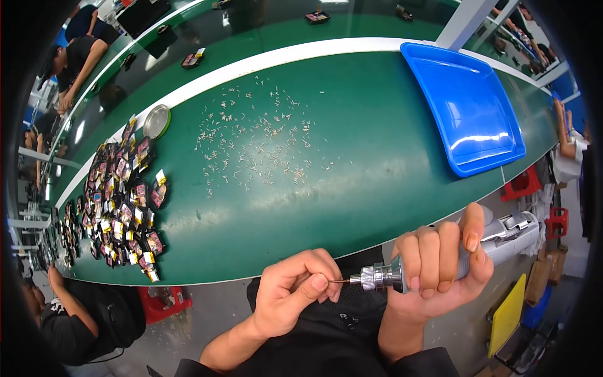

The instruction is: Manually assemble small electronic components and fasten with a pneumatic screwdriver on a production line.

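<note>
My right hand [440, 267] is wrapped round an electric screwdriver [510, 237] with a pale grey body and a silver collar, held level above my lap at the table's near edge. Its thin bit [340, 281] points left. At the bit's end, my left hand [292, 292] is closed in a pinch, thumb against forefinger. Whether a small part sits between those fingertips is hidden. Beyond both hands, many tiny pale screw-like pieces [273, 132] lie scattered over the green tabletop [352, 207].
At the left lies a heap of small black units with yellow and white tabs [119, 207]. Behind it is a round tin lid [156, 121]. A blue tray [468, 110] rests at the far right. A white rail [264, 60] borders the dark conveyor; other people work along the left.
</note>
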`<action>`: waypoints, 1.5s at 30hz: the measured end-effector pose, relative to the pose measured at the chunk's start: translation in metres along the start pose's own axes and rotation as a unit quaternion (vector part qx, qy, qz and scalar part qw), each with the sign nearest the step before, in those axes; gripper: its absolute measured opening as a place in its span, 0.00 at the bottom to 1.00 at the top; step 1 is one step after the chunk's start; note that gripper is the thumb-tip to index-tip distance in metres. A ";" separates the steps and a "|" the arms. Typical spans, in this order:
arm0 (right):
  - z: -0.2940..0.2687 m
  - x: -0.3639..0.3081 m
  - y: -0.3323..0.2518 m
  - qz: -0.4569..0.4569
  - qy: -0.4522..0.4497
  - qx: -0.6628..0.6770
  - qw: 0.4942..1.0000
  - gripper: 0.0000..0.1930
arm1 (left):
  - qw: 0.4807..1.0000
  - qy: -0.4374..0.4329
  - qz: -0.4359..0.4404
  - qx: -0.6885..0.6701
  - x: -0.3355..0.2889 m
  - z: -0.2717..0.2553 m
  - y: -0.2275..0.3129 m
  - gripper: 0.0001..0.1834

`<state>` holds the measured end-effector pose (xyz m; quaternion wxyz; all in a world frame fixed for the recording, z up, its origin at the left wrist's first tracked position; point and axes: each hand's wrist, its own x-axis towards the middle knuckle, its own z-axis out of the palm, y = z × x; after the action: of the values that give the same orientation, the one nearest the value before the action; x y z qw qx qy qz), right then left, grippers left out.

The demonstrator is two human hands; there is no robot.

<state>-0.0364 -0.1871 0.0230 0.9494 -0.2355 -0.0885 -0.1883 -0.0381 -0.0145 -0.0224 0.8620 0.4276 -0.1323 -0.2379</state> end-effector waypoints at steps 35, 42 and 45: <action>-0.056 0.014 0.007 -0.038 0.168 0.031 0.985 0.04 | 0.526 0.232 0.112 0.810 0.158 -0.167 0.170 0.11; -0.062 0.011 0.004 -0.017 0.160 0.051 0.986 0.04 | 0.397 0.261 0.052 0.878 0.217 -0.250 0.178 0.20; -0.068 0.012 0.001 0.020 0.138 0.058 0.989 0.04 | 0.417 0.219 0.060 0.880 0.225 -0.249 0.186 0.17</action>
<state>-0.0196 -0.2230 -0.0332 0.9681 -0.1532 0.0368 -0.1947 0.3166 0.1325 -0.0178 0.0267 0.9811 -0.1017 0.1623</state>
